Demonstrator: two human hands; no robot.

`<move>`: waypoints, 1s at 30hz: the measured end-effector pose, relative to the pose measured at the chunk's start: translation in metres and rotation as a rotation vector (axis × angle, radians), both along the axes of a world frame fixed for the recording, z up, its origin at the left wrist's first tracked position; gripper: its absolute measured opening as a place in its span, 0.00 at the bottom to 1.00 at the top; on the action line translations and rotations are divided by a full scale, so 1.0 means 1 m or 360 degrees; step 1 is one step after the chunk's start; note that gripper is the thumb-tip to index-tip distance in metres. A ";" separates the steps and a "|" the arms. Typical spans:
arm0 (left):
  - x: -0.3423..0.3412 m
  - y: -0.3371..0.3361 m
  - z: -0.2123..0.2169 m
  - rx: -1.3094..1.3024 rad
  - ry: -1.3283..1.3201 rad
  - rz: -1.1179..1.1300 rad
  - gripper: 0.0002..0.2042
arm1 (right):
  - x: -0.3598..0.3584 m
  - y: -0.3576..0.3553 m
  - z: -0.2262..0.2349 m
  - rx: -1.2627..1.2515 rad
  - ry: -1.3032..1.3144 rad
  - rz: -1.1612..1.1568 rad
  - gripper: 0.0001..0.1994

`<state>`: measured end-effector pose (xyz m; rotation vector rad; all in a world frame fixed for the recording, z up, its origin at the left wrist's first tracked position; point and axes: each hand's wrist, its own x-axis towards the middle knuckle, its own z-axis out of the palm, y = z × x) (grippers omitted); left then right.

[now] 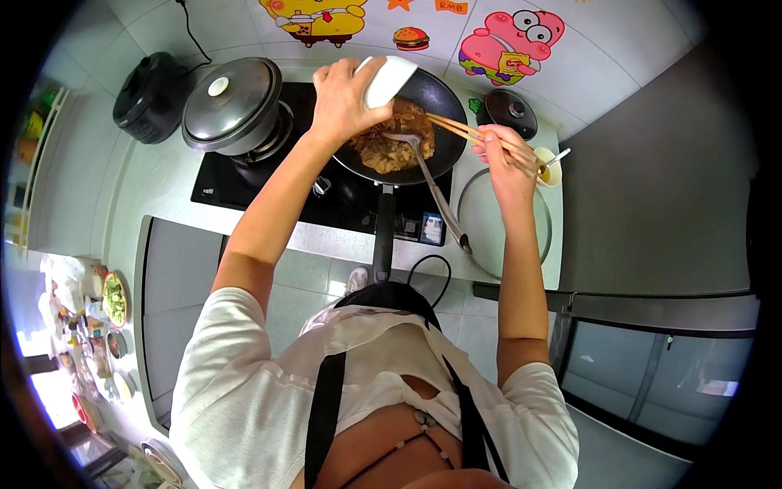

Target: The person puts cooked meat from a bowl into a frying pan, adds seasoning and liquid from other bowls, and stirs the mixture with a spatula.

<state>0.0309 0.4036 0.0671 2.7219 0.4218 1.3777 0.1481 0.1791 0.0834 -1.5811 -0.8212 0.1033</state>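
My left hand (340, 99) grips a white bowl (389, 80), tipped over the left part of a dark frying pan (445, 91). Brown cooked food in sauce (389, 151) lies in the pan, partly hidden by that hand and the bowl. A pair of wooden chopsticks (466, 129) is pinched in my right hand (508, 166), their tips at the food's right edge. Resting in the pan is a metal spatula or ladle (433, 186), its head in the food and its handle slanting out over the front rim toward the counter.
Left of the pan, a lidded pot (236, 110) sits on the black gas stove (244, 183), with a black rice cooker (151, 98) beyond. At right are a round glass lid (529, 236), a small bowl with a spoon (551, 173) and a dark lid (511, 107). The pan handle (384, 232) points toward me.
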 end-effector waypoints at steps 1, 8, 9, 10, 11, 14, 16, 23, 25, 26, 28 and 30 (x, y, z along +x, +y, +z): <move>-0.001 0.000 -0.003 -0.0120 -0.0021 0.0057 0.29 | -0.001 -0.002 -0.001 -0.0048 0.0000 0.0019 0.07; -0.017 -0.018 -0.020 -0.0133 0.0189 0.0333 0.27 | -0.004 -0.009 -0.016 -0.0177 -0.0205 0.0109 0.05; -0.015 -0.019 -0.021 -0.0327 0.0094 0.0368 0.26 | -0.006 -0.004 -0.017 -0.0160 -0.0210 0.0090 0.05; -0.014 -0.019 -0.024 -0.0519 -0.0006 0.0404 0.26 | -0.008 -0.003 -0.016 -0.0118 -0.0235 0.0133 0.06; -0.014 -0.017 -0.025 -0.0710 -0.0110 0.0438 0.26 | -0.013 -0.004 -0.015 -0.0076 -0.0260 0.0180 0.06; -0.018 -0.015 -0.033 -0.1139 -0.0302 0.0416 0.27 | -0.023 -0.002 -0.020 -0.0074 -0.0214 0.0392 0.05; -0.021 -0.020 -0.035 -0.1285 -0.0436 0.0434 0.27 | -0.026 0.008 -0.030 -0.0023 -0.0236 0.0548 0.04; -0.049 -0.018 -0.056 -0.1925 -0.0692 0.0103 0.22 | -0.034 0.028 -0.027 0.0065 -0.0471 0.0185 0.07; -0.069 -0.022 -0.048 -0.2265 -0.0916 -0.0143 0.19 | -0.048 0.029 -0.009 0.0240 -0.0259 0.0097 0.07; -0.083 -0.020 -0.045 -0.2453 -0.0925 -0.0198 0.19 | -0.053 0.030 -0.007 0.0218 -0.0297 0.0093 0.08; -0.113 -0.017 -0.043 -0.2795 -0.1036 -0.0382 0.20 | -0.079 0.035 0.006 0.0224 -0.0292 0.0007 0.04; -0.150 -0.010 -0.043 -0.2928 -0.1089 -0.0633 0.23 | -0.117 0.043 0.016 0.0384 -0.0117 0.0101 0.05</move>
